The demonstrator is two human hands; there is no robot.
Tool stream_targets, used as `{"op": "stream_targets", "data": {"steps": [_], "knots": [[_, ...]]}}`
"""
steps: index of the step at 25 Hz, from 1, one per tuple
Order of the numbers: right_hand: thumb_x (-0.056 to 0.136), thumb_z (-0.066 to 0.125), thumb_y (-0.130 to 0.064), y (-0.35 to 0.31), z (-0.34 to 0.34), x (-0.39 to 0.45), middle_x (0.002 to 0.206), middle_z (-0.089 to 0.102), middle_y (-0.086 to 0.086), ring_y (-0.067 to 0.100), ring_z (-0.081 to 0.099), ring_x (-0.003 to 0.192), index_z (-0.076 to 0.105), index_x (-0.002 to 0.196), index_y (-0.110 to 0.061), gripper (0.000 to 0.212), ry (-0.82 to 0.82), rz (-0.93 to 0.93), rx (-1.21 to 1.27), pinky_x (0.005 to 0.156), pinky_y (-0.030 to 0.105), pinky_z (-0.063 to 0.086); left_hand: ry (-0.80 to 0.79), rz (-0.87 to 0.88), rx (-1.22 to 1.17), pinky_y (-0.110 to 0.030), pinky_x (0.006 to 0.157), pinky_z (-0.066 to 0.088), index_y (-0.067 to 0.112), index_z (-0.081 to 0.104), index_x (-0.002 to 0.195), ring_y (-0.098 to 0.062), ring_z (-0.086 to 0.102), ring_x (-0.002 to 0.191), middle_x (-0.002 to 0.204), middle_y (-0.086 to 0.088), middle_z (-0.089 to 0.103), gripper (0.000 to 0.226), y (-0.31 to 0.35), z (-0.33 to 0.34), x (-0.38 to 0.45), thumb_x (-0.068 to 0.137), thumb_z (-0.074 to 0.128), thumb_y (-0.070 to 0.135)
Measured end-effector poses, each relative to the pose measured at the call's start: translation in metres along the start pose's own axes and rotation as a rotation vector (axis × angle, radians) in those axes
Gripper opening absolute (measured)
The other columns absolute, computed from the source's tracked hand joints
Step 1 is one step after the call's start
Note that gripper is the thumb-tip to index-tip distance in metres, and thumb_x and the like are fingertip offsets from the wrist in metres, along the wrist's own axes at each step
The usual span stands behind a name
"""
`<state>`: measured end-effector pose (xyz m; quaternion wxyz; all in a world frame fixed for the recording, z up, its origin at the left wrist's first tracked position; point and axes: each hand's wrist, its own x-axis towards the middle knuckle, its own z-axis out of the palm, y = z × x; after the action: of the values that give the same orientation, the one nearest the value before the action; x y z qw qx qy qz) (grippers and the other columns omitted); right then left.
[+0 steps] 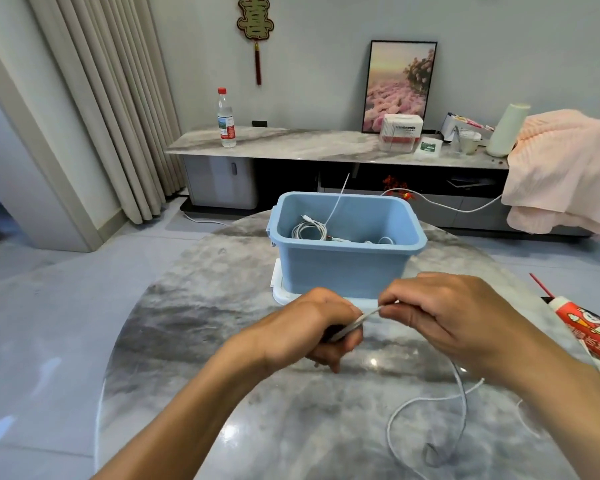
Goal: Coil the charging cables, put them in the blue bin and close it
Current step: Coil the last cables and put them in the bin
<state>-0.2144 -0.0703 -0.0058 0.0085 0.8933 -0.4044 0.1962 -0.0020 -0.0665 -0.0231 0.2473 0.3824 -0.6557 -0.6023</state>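
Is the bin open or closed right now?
Open. The bin has no lid on; coiled cables show inside, and a white lid seems to lie under it.

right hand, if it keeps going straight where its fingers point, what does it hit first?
The right hand points left along the white cable, so it would likely meet the left hand first; they are nearly touching, though depth is unclear.

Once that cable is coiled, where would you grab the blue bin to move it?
Probably by the rim of the blue bin, one hand on each short side, coming from left and right. The rim flares outward there, giving the fingers a lip to hook under. It stands upright and open, with coiled cables inside, so keep it level.
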Motion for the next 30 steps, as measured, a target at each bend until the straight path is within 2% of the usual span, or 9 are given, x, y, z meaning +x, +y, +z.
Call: {"op": "stream_targets", "data": {"steps": [5,8,11,14,17,19,23,26,30], "knots": [[0.092,0.036,-0.026,-0.004,0.012,0.003,0.068,0.058,-0.012,0.020,0.051,0.057,0.053,0.094,-0.026,0.017,0.085,-0.079,-0.099,0.043,0.032,0.043,-0.188,0.050,-0.405,-0.033,0.061,0.043,0.014,0.042,0.062,-0.018,0.013,0.045,0.044,0.004,0.023,0.026,0.001,-0.003,-0.005,0.086,0.038,0.019],[0.098,0.031,-0.030,0.008,0.021,0.006,0.068,0.062,-0.011,0.016,0.054,0.059,0.050,0.093,-0.030,0.019,0.018,0.016,-0.041,0.051,0.033,0.046,-0.220,0.016,-0.496,-0.032,0.061,0.041,0.014,0.045,0.064,-0.016,0.014,0.044,0.044,0.004,0.024,0.027,-0.002,-0.004,-0.002,0.088,0.038,0.025],[0.104,0.043,-0.027,0.007,0.029,-0.005,0.063,0.063,-0.001,0.016,0.055,0.056,0.058,0.095,-0.020,0.019,-0.318,0.362,0.859,0.060,0.035,0.049,-0.216,0.010,-0.500,-0.033,0.060,0.040,0.014,0.046,0.064,-0.014,0.015,0.042,0.045,0.004,0.022,0.027,-0.003,-0.006,-0.004,0.089,0.040,0.023],[0.088,0.057,-0.037,-0.012,0.040,-0.009,0.052,0.038,0.004,0.014,0.031,0.038,0.061,0.083,-0.011,0.027,-0.103,0.666,1.386,0.038,0.021,0.032,-0.262,0.068,-0.676,-0.033,0.065,0.041,0.014,0.047,0.069,-0.014,0.018,0.044,0.048,0.003,0.024,0.029,-0.002,-0.006,-0.007,0.095,0.036,0.020],[0.095,0.050,-0.048,-0.044,0.063,-0.002,0.051,0.040,-0.007,0.008,0.030,0.043,0.063,0.080,-0.024,0.031,0.136,0.545,1.060,0.042,0.023,0.026,-0.103,0.206,-1.031,-0.031,0.073,0.043,0.012,0.052,0.076,-0.013,0.028,0.047,0.053,0.003,0.034,0.029,-0.001,-0.001,-0.005,0.098,0.034,0.018],[0.102,0.039,-0.044,-0.070,0.081,-0.001,0.061,0.050,-0.010,0.008,0.045,0.055,0.055,0.099,-0.031,0.021,0.064,0.404,0.709,0.054,0.029,0.038,0.177,0.255,-1.134,-0.031,0.079,0.044,0.011,0.057,0.077,-0.012,0.033,0.047,0.056,0.002,0.036,0.027,-0.002,-0.001,0.000,0.096,0.039,0.017],[0.101,0.044,-0.031,-0.088,0.073,-0.002,0.088,0.066,-0.009,0.009,0.061,0.086,0.056,0.096,-0.029,0.013,-0.067,0.455,0.593,0.078,0.031,0.048,0.539,0.301,-0.558,-0.042,0.083,0.046,0.009,0.057,0.084,-0.013,0.046,0.050,0.054,-0.002,0.049,0.029,-0.014,0.004,0.011,0.101,0.038,0.022],[0.092,0.055,-0.027,-0.069,0.046,-0.004,0.059,0.057,-0.011,0.004,0.051,0.060,0.057,0.070,-0.025,0.022,-0.127,0.492,0.513,0.064,0.030,0.045,0.531,0.416,0.038,-0.029,0.064,0.046,0.010,0.060,0.085,-0.012,0.052,0.058,0.062,0.000,0.057,0.032,-0.022,0.019,0.015,0.101,0.037,0.025],[0.088,0.066,-0.036,-0.039,0.005,-0.014,0.058,0.062,-0.012,0.005,0.055,0.057,0.068,0.074,-0.028,0.016,0.047,0.437,0.436,0.060,0.036,0.048,0.495,0.311,0.232,-0.033,0.057,0.041,0.018,0.058,0.075,-0.015,0.048,0.054,0.057,0.005,0.051,0.034,-0.025,0.008,0.015,0.098,0.038,0.034]]}}
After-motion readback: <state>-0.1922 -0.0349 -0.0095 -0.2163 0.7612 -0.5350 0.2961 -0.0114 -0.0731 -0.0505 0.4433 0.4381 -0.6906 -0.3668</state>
